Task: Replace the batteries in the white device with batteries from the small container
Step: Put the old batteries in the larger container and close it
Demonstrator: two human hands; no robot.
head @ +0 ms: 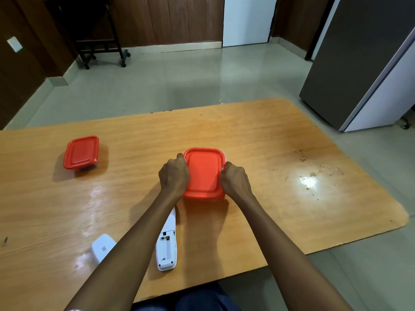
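Observation:
A red-lidded container (pixel 204 173) stands in the middle of the wooden table. My left hand (pixel 174 176) grips its left edge and my right hand (pixel 235 181) grips its right edge, fingers curled over the lid's rim. The white device (pixel 167 244) lies face down near the front edge, partly under my left forearm, with its battery compartment open and showing no batteries. Its white cover (pixel 102 247) lies to the left of it. A smaller red-lidded container (pixel 81 151) sits at the far left.
The table (pixel 292 198) has a rounded right corner and some dark crumbs at the right. A grey fridge (pixel 363 63) stands beyond the table's right end, and a black wheeled stand (pixel 101 48) is at the far wall.

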